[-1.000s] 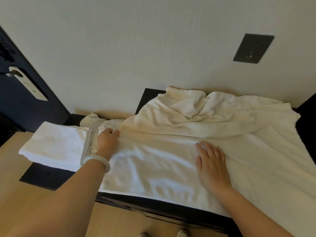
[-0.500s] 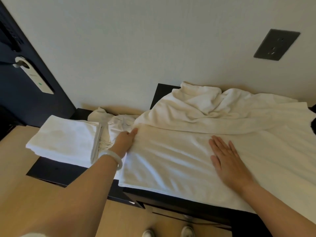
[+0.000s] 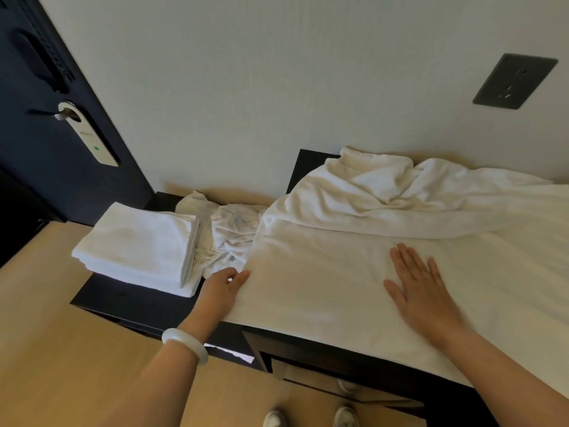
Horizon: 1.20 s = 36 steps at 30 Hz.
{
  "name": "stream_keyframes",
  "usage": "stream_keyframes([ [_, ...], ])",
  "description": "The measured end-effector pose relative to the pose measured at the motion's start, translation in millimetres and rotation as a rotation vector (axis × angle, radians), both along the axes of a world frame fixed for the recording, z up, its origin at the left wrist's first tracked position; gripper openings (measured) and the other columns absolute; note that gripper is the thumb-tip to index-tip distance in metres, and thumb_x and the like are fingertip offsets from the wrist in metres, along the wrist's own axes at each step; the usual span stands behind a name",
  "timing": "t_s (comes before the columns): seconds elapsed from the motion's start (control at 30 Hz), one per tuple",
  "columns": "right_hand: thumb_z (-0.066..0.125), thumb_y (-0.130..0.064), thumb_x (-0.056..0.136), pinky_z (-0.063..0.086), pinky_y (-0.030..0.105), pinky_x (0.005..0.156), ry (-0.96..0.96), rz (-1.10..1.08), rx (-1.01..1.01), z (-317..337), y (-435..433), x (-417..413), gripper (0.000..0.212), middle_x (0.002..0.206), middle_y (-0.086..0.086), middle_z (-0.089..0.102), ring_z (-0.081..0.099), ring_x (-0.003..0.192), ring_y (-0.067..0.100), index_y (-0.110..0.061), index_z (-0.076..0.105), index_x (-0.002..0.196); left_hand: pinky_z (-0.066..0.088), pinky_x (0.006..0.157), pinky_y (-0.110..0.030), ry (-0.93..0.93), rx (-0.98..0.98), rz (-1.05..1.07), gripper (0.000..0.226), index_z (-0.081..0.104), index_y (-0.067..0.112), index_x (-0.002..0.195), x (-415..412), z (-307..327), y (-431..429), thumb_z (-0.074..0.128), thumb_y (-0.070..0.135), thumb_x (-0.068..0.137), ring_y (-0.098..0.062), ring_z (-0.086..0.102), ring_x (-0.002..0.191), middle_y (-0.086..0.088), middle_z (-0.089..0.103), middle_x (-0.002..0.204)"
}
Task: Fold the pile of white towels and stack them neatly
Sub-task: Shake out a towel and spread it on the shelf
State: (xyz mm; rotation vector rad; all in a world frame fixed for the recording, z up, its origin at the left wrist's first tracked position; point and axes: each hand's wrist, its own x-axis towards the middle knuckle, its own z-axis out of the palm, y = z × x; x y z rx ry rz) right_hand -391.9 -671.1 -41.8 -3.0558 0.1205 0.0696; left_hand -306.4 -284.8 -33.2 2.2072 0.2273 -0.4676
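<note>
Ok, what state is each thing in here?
Spread towel, laid flat on the table.
Folded stack, neat, at the table's left end.
Crumpled towel, bunched beside the stack.
Back towel, rumpled against the wall.
Left hand, at the spread towel's left edge, grip unclear.
Right hand, flat on the spread towel.

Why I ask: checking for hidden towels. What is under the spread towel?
A dark table shows past the near and left edges of the spread towel; the right hand lies flat on top. Anything else beneath is covered.
</note>
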Motion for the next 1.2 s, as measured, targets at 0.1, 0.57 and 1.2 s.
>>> stream_keyframes([
  [0.1,-0.003,-0.065,0.091,-0.012,0.035,0.122,-0.003,-0.008,0.006,1,3,-1,0.079,0.165,-0.007,-0.008,-0.011,0.151,0.005,-0.023,-0.002,0.158,0.049,0.08,-0.039,0.003,0.149,-0.045,0.038,0.059,0.008,0.093,-5,4,-3,0.052,0.044,0.098,-0.027,0.061,0.087,-0.009,0.065,0.091],
  [0.57,-0.008,-0.068,0.093,-0.01,0.039,0.121,-0.037,-0.044,0.102,5,29,-29,0.08,0.165,-0.004,-0.007,-0.01,0.152,0.01,-0.023,0.0,0.158,0.015,0.116,-0.051,-0.713,0.601,-0.668,0.065,0.03,0.024,0.155,-30,-15,-119,0.013,0.057,0.102,-0.028,0.024,0.148,-0.009,0.026,0.161],
  [1.2,0.003,-0.057,0.089,-0.007,0.028,0.123,-0.051,-0.296,0.145,9,-100,-53,0.082,0.166,-0.001,0.006,0.002,0.153,0.01,-0.016,0.012,0.159,0.01,0.119,-0.043,-0.717,0.584,-0.661,0.066,0.018,0.021,0.157,-15,-15,-164,0.014,0.054,0.101,-0.023,0.013,0.152,-0.006,0.013,0.164],
])
